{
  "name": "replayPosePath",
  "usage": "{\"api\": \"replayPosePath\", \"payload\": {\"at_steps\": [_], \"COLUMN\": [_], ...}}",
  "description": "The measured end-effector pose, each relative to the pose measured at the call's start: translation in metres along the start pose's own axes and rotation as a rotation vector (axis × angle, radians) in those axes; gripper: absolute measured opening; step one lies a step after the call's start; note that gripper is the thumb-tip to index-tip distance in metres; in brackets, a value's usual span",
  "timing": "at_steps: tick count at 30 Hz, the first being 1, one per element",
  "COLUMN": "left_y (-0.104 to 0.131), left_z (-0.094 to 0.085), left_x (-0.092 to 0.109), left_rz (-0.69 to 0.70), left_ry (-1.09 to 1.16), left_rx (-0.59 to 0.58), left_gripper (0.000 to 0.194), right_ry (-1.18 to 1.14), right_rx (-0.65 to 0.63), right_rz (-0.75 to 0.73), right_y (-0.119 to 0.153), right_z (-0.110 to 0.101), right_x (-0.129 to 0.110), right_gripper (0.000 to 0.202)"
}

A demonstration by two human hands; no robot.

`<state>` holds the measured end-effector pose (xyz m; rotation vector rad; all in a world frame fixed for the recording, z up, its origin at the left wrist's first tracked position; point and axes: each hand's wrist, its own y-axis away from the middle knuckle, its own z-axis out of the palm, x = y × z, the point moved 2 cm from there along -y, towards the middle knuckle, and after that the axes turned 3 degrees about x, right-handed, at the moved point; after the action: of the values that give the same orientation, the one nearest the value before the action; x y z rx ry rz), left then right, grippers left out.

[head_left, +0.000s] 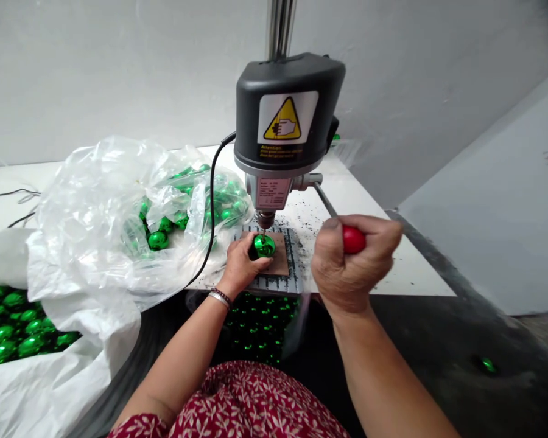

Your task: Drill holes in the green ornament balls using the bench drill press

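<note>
A shiny green ball (265, 246) rests on a brown board (279, 263) beneath the chuck of a drill press (288, 115). My left hand (243, 263) grips the ball from its left side, thumb in front and fingers behind. The drill bit (263, 232) comes down to the top of the ball; whether it has entered cannot be seen. My right hand (354, 263) is closed around the red knob (354, 239) of the press's feed lever (325, 199), to the right of the ball.
A clear plastic bag (86, 201) of green balls lies left on the white table (388, 255). More balls (16, 325) fill a white sack at lower left. A black cable (214, 207) hangs beside the press. Dark shavings surround the board. One ball (488, 365) lies on the floor.
</note>
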<state>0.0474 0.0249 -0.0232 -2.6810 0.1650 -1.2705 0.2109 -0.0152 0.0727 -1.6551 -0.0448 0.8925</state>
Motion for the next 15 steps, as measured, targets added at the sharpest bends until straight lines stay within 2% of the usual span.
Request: {"api": "replayPosePath", "payload": {"at_steps": [3,6,11,15], "left_y": [0.000,0.000,0.009,0.028], "left_z": [0.000,0.000,-0.001,-0.011], "left_x": [0.000,0.000,-0.001,-0.002], "left_rz": [0.010,0.016,-0.012,0.034], "left_ry": [0.016,0.040,0.111,0.124], "left_rx": [-0.004,0.002,0.051,0.093], "left_gripper": [0.048,0.045,0.046,0.055], "right_ry": [0.005,-0.002,0.043,0.067], "right_rx": [-0.005,-0.032,-0.244,-0.314], "right_rz": [0.004,0.005,0.181,0.231], "right_y": [-0.005,-0.035,-0.093,-0.102], "right_z": [0.000,0.005,0.021,0.025], "right_x": [-0.002,-0.013,-0.030,-0.028], "right_gripper": [0.019,0.019,0.014,0.016]}}
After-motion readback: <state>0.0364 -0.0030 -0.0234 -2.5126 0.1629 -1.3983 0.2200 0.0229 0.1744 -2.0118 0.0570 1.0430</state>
